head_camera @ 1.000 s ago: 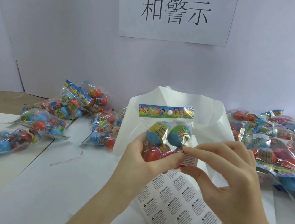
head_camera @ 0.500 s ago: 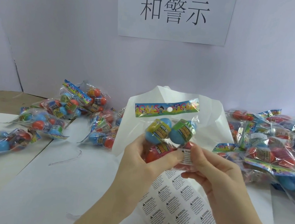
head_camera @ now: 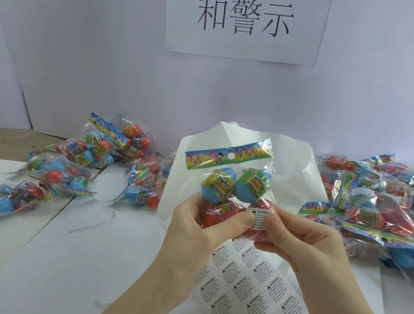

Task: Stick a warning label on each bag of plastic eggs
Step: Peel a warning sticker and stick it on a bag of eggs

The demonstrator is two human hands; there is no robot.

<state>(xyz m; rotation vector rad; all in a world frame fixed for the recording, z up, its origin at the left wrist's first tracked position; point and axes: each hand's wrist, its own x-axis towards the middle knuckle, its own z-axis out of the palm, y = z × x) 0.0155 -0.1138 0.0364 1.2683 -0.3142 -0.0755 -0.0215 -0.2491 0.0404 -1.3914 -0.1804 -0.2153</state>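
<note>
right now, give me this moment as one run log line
step: sticking label | left hand: holds egg bag | right hand: presses warning label onto bag | label sheet: on table below

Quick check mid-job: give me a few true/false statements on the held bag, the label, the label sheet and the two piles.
1. Both hands, left hand and right hand, hold the bag. True.
2. The warning label is on the bag's header card. False: it sits low on the bag, at the thumbs.
3. The label sheet lies under the hands. True.
4. The held bag contains only red eggs. False: blue ones too.
5. Bags lie only on the left. False: left pile and right pile.
</note>
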